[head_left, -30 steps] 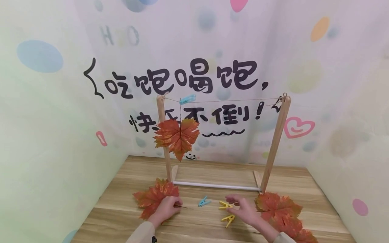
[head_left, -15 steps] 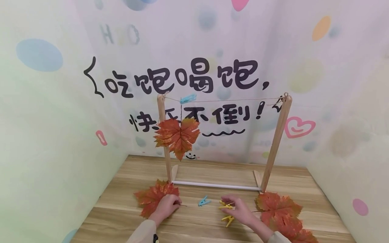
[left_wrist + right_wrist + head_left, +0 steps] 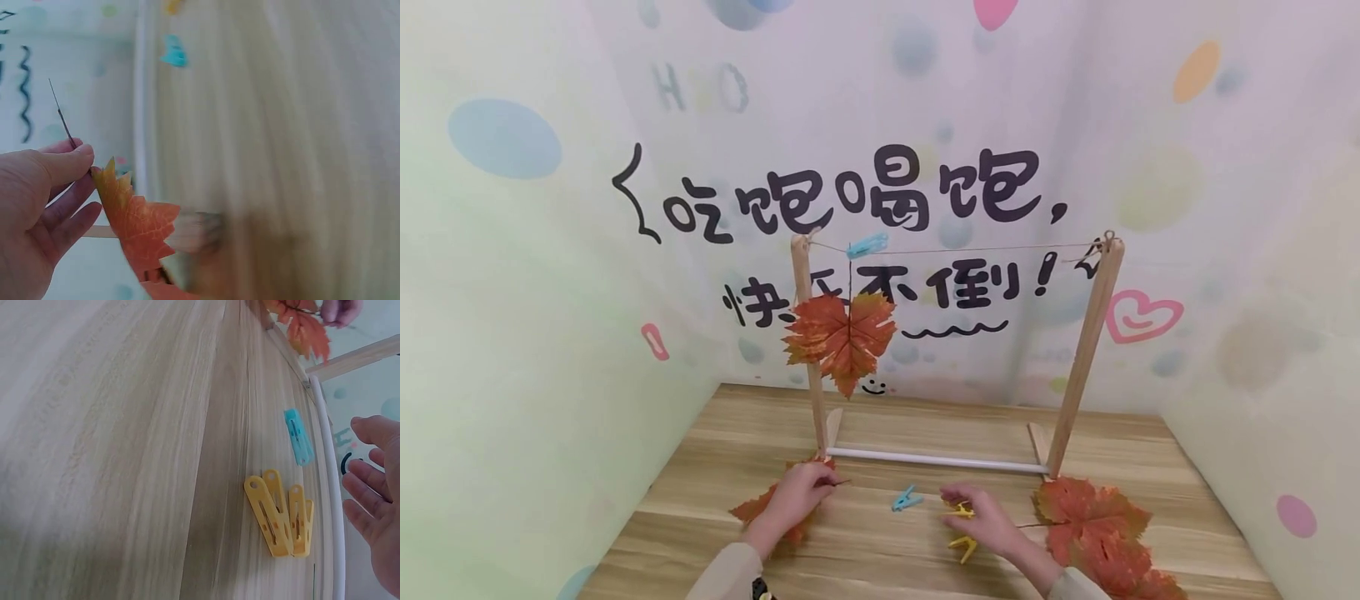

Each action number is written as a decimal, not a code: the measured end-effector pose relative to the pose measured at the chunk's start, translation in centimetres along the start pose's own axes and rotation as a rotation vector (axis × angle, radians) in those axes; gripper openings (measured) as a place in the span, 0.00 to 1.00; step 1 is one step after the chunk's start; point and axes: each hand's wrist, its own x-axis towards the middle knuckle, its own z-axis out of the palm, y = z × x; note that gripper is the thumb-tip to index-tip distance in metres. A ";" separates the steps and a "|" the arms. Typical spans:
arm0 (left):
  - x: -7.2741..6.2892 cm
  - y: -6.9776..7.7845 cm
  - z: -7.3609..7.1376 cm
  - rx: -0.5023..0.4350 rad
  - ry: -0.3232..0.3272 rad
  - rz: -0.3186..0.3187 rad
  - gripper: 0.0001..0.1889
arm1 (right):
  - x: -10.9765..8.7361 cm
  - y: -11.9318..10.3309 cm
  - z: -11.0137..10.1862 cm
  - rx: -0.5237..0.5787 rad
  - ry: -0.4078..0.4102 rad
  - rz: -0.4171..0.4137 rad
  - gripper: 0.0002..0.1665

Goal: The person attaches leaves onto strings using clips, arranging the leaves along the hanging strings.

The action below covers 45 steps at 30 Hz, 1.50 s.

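Observation:
My left hand (image 3: 797, 497) pinches the thin dark stem (image 3: 66, 128) of an artificial red-orange maple leaf (image 3: 147, 231) between thumb and fingertips. In the head view the hand covers much of that leaf. My right hand (image 3: 983, 518) hovers over two yellow clothespins (image 3: 269, 515), its fingers loosely bent and nothing between them. One yellow clothespin is partly hidden by the fingers in the head view; the other (image 3: 964, 547) lies just nearer. A blue clothespin (image 3: 906, 498) lies on the table between both hands.
Behind the hands stands a wooden frame (image 3: 1082, 358) with a string (image 3: 985, 248) across its top and a white rod (image 3: 936, 458) low down. One leaf (image 3: 842, 337) hangs from the string by a blue clothespin (image 3: 867, 245). Several leaves (image 3: 1093, 518) lie at the right.
My left hand has lifted the leaf by its stem and tilted it up from the table. The right hand has shifted slightly left over the yellow clothespins.

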 end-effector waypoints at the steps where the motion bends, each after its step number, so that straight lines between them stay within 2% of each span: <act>1: 0.1 0.2 -0.4 -0.010 0.012 0.006 0.04 | 0.2 0.1 0.2 -0.010 -0.006 -0.002 0.23; 7: 0.4 1.4 -2.3 -0.153 0.065 0.007 0.01 | 1.6 0.3 1.0 -0.041 -0.021 0.016 0.24; 10: 0.3 2.0 -3.1 -0.213 0.091 -0.043 0.02 | 2.3 0.3 1.1 -0.053 -0.016 0.029 0.25; 13: 0.1 2.6 -3.6 -0.217 0.133 -0.102 0.03 | 2.7 0.6 1.3 -0.101 -0.014 0.026 0.26; 20: -0.1 3.6 -4.3 -0.172 0.242 -0.154 0.08 | 2.9 1.8 2.8 -0.167 0.038 -0.044 0.27; 24: -0.4 3.9 -4.5 -0.187 0.257 -0.172 0.08 | 3.0 1.8 3.6 -0.212 0.059 -0.080 0.26; 31: -1.1 3.4 -4.5 -0.202 0.265 -0.197 0.08 | 3.8 1.8 4.8 -0.240 0.076 -0.091 0.30; 34: -1.4 3.1 -4.5 -0.208 0.267 -0.195 0.09 | 4.1 1.9 5.2 -0.229 0.068 -0.084 0.30; 39: -1.7 2.8 -4.4 -0.213 0.261 -0.151 0.09 | 4.5 2.3 5.8 -0.212 0.060 -0.074 0.28; 45: -1.8 2.6 -4.4 -0.205 0.284 -0.109 0.09 | 4.5 2.5 6.0 -0.275 0.053 -0.080 0.19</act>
